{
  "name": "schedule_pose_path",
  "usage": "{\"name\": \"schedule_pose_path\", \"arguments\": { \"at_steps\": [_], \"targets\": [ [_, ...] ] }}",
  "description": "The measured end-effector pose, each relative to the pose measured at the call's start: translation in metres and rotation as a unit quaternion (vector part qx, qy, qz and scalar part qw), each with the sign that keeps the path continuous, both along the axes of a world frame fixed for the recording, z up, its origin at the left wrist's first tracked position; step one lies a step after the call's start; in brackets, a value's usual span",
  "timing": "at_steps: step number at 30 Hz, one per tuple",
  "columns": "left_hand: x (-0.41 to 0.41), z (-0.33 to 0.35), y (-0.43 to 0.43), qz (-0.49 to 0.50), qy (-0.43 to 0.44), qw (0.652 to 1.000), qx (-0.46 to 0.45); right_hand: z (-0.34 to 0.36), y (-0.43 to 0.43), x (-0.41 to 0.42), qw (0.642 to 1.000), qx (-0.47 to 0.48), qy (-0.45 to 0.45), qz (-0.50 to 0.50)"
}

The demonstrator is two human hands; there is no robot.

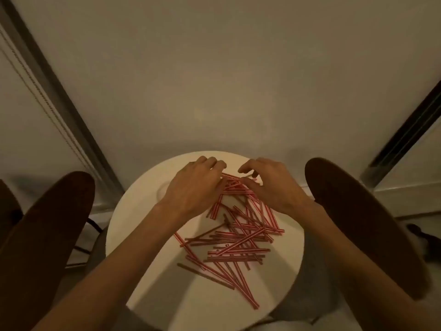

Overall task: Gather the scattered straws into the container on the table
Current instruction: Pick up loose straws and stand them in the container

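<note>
Straws: red-and-white striped, many, lying crossed in a loose heap on the round white table, centre to lower centre of the frame; a few strays are trailed toward the bottom edge.

Head view, sole view.

Left hand: set at the heap's upper end, fingers curled down onto the farthest straws, apparently so that these may be raked together. Whether any straw is pinched cannot be told.

Right hand: placed opposite, fingers arched and spread, nothing seen held. The thumb is laid against the straws, judged to be a stop for the bunch.

Container: not clearly made out. A faint round outline is noted just left of the left hand.
</note>
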State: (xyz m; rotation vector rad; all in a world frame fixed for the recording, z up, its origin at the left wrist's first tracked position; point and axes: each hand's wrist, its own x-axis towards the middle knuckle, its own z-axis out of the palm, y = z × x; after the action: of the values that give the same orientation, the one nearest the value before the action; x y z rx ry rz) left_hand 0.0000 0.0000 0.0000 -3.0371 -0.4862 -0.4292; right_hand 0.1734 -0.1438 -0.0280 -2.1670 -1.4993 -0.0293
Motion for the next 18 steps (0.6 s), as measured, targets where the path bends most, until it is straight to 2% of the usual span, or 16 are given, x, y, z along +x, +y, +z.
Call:
{"name": "schedule_pose_path", "arguments": {
  "at_steps": [9,18],
  "targets": [
    [0.026,-0.063,-0.011,-0.001,0.054,0.998,-0.031,-0.034,0.033,0.021,0.99,-0.121,-0.078,0.005],
    [0.049,-0.082,-0.01,0.066,0.069,0.994,-0.05,-0.046,0.055,0.038,0.986,-0.138,-0.079,0.046]
  ]
}}
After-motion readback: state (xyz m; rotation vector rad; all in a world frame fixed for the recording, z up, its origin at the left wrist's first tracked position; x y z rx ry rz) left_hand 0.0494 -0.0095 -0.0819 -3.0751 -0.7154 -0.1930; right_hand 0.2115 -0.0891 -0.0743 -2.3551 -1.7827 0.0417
